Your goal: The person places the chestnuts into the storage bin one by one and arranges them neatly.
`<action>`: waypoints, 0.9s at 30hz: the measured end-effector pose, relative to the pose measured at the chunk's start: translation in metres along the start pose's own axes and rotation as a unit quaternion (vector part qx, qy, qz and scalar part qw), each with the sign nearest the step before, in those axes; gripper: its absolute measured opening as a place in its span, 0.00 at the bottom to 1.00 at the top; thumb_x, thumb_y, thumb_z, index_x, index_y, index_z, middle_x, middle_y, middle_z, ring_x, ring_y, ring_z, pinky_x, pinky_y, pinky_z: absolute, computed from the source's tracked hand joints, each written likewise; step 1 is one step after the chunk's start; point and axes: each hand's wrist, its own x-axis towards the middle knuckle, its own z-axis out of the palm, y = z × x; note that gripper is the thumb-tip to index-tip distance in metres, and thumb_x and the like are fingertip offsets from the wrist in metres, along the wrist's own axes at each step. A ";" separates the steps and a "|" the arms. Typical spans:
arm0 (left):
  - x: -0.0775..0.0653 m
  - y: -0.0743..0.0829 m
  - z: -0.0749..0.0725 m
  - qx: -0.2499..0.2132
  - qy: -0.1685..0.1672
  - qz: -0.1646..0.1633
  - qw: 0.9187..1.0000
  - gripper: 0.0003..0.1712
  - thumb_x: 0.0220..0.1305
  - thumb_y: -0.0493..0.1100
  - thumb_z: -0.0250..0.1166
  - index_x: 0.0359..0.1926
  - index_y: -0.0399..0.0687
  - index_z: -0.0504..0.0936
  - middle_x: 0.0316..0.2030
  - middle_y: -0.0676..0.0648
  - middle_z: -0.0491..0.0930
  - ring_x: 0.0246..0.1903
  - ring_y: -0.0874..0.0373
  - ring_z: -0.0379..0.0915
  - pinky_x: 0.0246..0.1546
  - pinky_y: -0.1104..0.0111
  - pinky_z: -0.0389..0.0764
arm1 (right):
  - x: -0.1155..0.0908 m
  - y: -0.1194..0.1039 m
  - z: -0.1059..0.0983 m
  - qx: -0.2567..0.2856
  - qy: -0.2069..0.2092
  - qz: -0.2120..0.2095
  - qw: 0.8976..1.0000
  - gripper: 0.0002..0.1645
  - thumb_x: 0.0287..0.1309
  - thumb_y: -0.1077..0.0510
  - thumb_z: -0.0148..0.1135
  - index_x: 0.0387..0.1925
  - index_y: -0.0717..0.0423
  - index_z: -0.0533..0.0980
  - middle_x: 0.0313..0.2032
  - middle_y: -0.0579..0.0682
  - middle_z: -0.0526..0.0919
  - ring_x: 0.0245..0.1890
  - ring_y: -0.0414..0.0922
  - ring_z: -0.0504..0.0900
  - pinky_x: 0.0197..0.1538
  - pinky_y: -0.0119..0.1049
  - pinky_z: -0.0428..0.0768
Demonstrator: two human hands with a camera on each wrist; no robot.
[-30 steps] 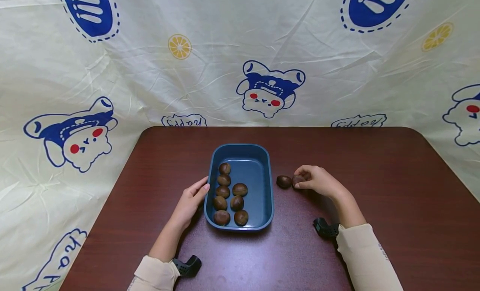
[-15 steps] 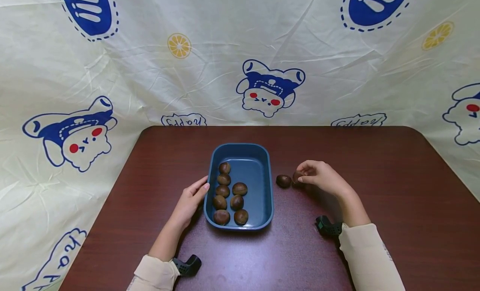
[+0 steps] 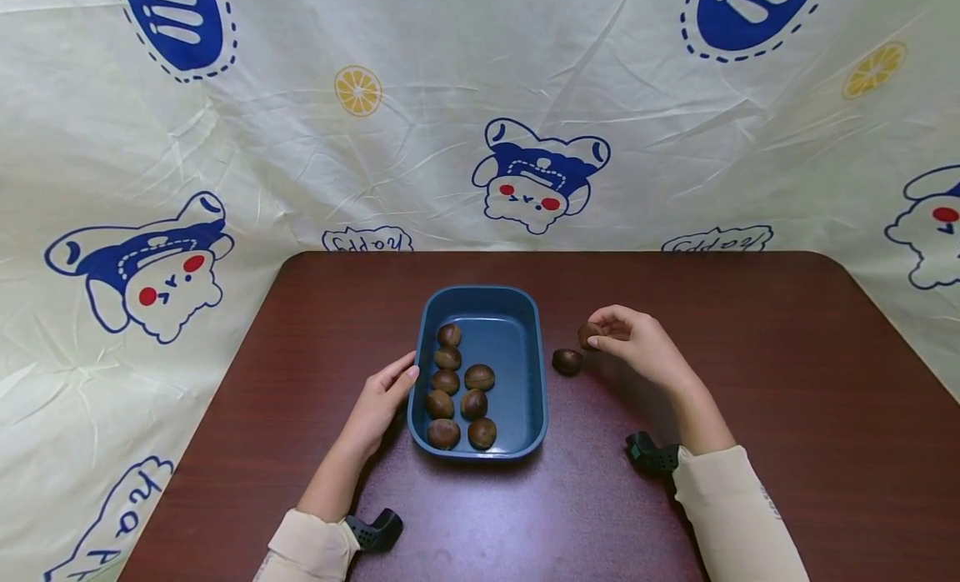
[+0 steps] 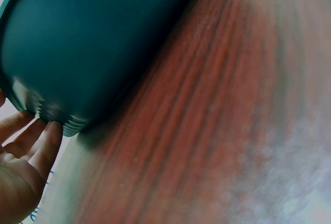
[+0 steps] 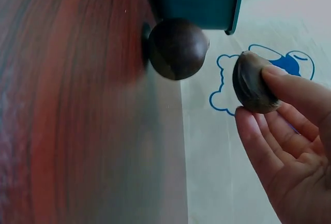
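Note:
A brown chestnut [image 3: 588,335] is pinched between the thumb and fingers of my right hand [image 3: 641,348], raised off the table. The right wrist view shows this chestnut [image 5: 253,84] from the side, clear of the tray. One more chestnut [image 3: 567,362] lies on the table between that hand and the blue tray [image 3: 542,382]. My left hand [image 3: 382,403] rests its fingertips against the tray's left side. From the left wrist, the fingers [image 4: 49,149] look fairly straight where they touch the outer wall. Inside the tray, several chestnuts [image 3: 439,404] form a longer left row and a shorter second row.
The tray stands on a dark reddish-brown table [image 3: 322,315] with rounded far corners. Behind it hangs a pale printed cloth [image 3: 420,173]. Each wrist wears a black device, and the left one [image 3: 378,532] sits low near the front of the table.
My right hand has lifted its chestnut off the table, away from the neighbouring one, and moved it slightly farther back. The left hand, tray and chestnuts inside have stayed in place.

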 end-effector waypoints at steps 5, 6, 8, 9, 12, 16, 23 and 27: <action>-0.002 0.007 0.001 -0.002 -0.007 -0.004 1.000 0.26 0.65 0.46 0.54 0.61 0.38 0.66 0.57 0.39 0.67 0.56 0.50 0.63 0.55 0.59 0.64 | 0.002 -0.006 0.002 0.004 0.021 -0.017 1.000 0.14 0.54 0.60 0.62 0.43 0.58 0.73 0.37 0.53 0.77 0.38 0.47 0.77 0.43 0.40 0.76; -0.002 0.007 0.001 -0.002 -0.007 -0.004 1.000 0.26 0.65 0.46 0.54 0.61 0.38 0.65 0.57 0.39 0.67 0.56 0.50 0.63 0.55 0.59 0.64 | 0.002 -0.008 0.003 0.005 0.025 -0.021 0.999 0.14 0.54 0.60 0.62 0.43 0.57 0.73 0.37 0.52 0.77 0.38 0.46 0.76 0.43 0.40 0.76; -0.002 0.006 0.001 -0.001 -0.007 -0.004 1.000 0.27 0.65 0.46 0.54 0.61 0.38 0.65 0.57 0.39 0.67 0.56 0.49 0.62 0.55 0.59 0.64 | 0.003 -0.011 0.004 0.009 0.032 -0.030 0.999 0.14 0.53 0.60 0.62 0.43 0.58 0.73 0.37 0.52 0.78 0.38 0.46 0.76 0.43 0.41 0.76; -0.002 0.006 0.001 0.001 -0.006 -0.004 1.000 0.27 0.65 0.46 0.54 0.61 0.37 0.65 0.57 0.39 0.67 0.56 0.49 0.62 0.55 0.58 0.64 | 0.003 -0.014 0.005 0.010 0.033 -0.033 0.999 0.14 0.53 0.60 0.62 0.43 0.59 0.73 0.37 0.53 0.78 0.38 0.46 0.76 0.44 0.41 0.76; 0.001 -0.001 -0.001 0.002 -0.003 -0.001 1.000 0.28 0.64 0.48 0.55 0.61 0.39 0.66 0.57 0.40 0.68 0.56 0.51 0.64 0.54 0.59 0.65 | 0.003 -0.031 0.007 0.020 0.033 -0.037 0.999 0.14 0.53 0.64 0.61 0.43 0.62 0.73 0.38 0.56 0.78 0.39 0.49 0.76 0.46 0.45 0.75; 0.000 -0.001 -0.001 0.003 -0.004 0.001 1.000 0.28 0.64 0.48 0.55 0.61 0.39 0.66 0.57 0.40 0.68 0.56 0.51 0.63 0.54 0.59 0.64 | 0.002 -0.057 0.010 0.023 0.026 -0.046 0.998 0.14 0.53 0.68 0.60 0.43 0.67 0.72 0.38 0.60 0.77 0.40 0.54 0.76 0.46 0.50 0.73; 0.000 0.000 0.000 -0.006 -0.004 0.007 1.000 0.27 0.65 0.45 0.54 0.61 0.37 0.66 0.56 0.38 0.68 0.55 0.49 0.64 0.53 0.63 0.66 | 0.017 -0.055 0.022 0.042 0.006 -0.042 0.998 0.13 0.54 0.65 0.60 0.43 0.62 0.73 0.40 0.57 0.78 0.40 0.51 0.77 0.46 0.46 0.75; 0.000 0.000 0.000 -0.011 -0.005 0.012 1.000 0.26 0.65 0.44 0.54 0.60 0.35 0.65 0.56 0.37 0.68 0.55 0.48 0.64 0.51 0.67 0.67 | 0.027 -0.050 0.032 0.053 -0.008 -0.039 0.998 0.13 0.55 0.61 0.60 0.44 0.57 0.73 0.40 0.53 0.78 0.40 0.48 0.78 0.44 0.42 0.76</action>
